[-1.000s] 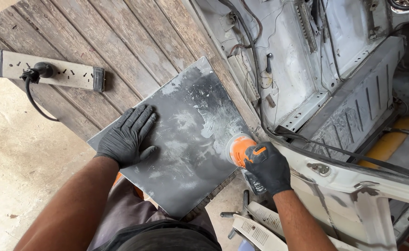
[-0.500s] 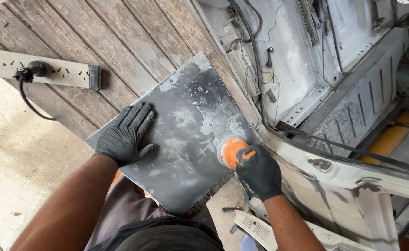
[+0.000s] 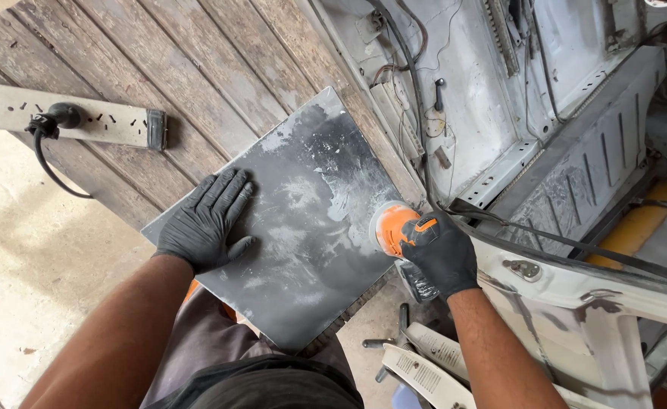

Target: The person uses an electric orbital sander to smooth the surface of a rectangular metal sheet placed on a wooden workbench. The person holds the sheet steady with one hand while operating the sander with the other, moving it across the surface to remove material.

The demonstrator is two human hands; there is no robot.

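On weathered wooden planks, the left hand, fingers spread flat, steadied a grey panel while the right hand, fingers wrapped around it, held an orange sander at the panel's edge, sanding seemingly midway.

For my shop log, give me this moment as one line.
left hand: flat on grey panel | right hand: grips orange sander on panel's right edge | nearby: power strip

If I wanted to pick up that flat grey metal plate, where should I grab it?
Probably the near corner of the flat grey metal plate, coming from below: it juts past the wooden boards, so fingers can curl under. The gloved left hand presses the left edge; the gloved right hand holds an orange sander.
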